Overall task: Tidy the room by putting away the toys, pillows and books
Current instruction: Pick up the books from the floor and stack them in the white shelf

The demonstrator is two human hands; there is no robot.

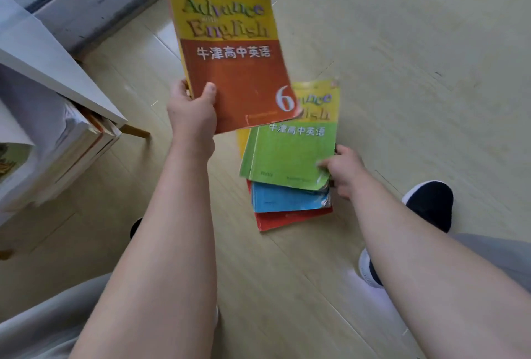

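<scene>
1. Shelf (57, 71): books lie stacked under it.
2. Left grip (191, 108) pinches book 6 (230, 42) at its lower left corner, thumb on the cover. It is raised above the floor (402, 57). It looks thin, light and floppy, so hold it nearer the spine.
3. Stack (281, 200) on the floor: its worn covers may slide.
4. Right grip (344, 169) curls round the edge of the top green book (290, 154).
</scene>
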